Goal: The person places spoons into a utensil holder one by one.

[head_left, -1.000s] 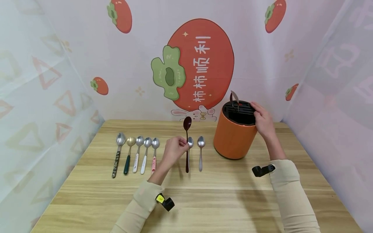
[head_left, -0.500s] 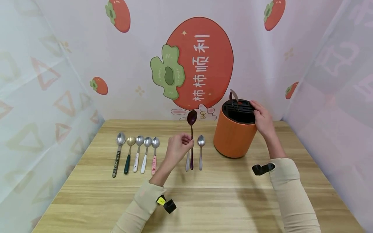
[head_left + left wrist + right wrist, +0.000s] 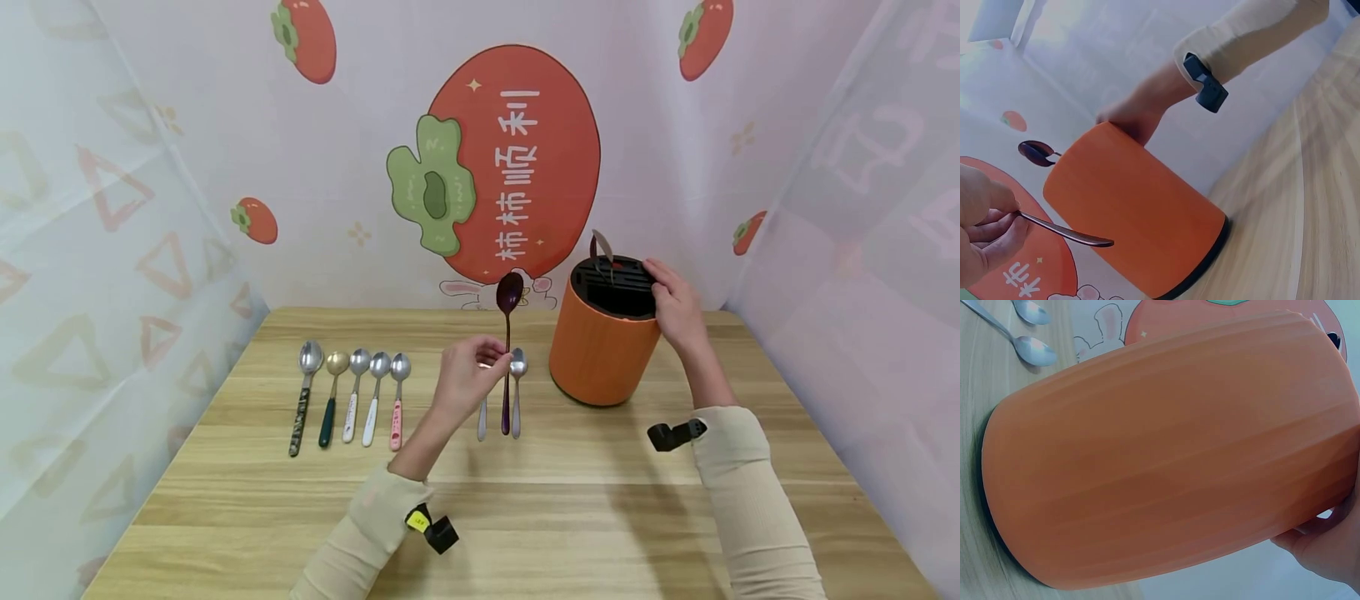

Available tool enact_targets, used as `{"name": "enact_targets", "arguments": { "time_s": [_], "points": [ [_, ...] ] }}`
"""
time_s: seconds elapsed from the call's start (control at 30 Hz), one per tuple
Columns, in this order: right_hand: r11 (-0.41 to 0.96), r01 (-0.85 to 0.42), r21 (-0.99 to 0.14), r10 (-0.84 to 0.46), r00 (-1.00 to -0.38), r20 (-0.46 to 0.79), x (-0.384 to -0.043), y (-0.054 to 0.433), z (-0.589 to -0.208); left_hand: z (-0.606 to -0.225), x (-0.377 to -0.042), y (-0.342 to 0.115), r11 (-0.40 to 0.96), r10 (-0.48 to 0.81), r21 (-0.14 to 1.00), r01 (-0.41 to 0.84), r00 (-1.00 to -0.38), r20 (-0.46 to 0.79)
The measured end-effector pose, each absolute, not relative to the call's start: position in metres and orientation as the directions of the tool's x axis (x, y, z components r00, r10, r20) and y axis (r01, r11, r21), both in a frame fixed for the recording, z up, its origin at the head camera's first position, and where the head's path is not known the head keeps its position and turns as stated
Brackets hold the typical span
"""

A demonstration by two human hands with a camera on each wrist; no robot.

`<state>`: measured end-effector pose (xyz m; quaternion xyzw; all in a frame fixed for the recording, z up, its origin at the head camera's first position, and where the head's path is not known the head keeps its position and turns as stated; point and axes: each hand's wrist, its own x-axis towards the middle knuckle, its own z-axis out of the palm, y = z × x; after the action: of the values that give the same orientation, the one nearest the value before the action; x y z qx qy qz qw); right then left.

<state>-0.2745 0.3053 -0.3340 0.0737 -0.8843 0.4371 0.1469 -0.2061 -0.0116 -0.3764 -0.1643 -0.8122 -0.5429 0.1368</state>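
Note:
My left hand (image 3: 471, 377) pinches a dark maroon spoon (image 3: 509, 292) by the middle of its handle, bowl up, above the table. Behind it lie two silver spoons, one a silver spoon (image 3: 517, 421) partly covered by the held spoon and fingers. To the right is an orange utensil holder (image 3: 602, 358) with a black slotted top (image 3: 633, 277). A few utensils, including a dark spoon (image 3: 1036, 153), poke out of its slots. My right hand (image 3: 681, 312) grips the holder's right rim. The orange wall (image 3: 1160, 462) fills most of the right wrist view.
On the left of the wooden table (image 3: 540, 517) several spoons lie in a row, among them a gold spoon with a green handle (image 3: 328, 412) and one with a pink handle (image 3: 397, 417). A printed curtain (image 3: 360, 150) closes off the back and sides.
My left hand has carried the dark spoon to the right and slightly up, toward the holder. The right hand keeps its place on the rim.

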Motion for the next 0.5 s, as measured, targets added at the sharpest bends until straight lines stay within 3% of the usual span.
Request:
{"name": "enact_targets", "arguments": {
  "time_s": [0.5],
  "points": [
    [0.611,-0.249,-0.752,0.004,-0.948,0.317,-0.2748,0.3058,-0.3366,-0.3744,-0.2048,-0.0020,0.317,0.129,0.860,0.400,-0.917,0.378]
  ]
}}
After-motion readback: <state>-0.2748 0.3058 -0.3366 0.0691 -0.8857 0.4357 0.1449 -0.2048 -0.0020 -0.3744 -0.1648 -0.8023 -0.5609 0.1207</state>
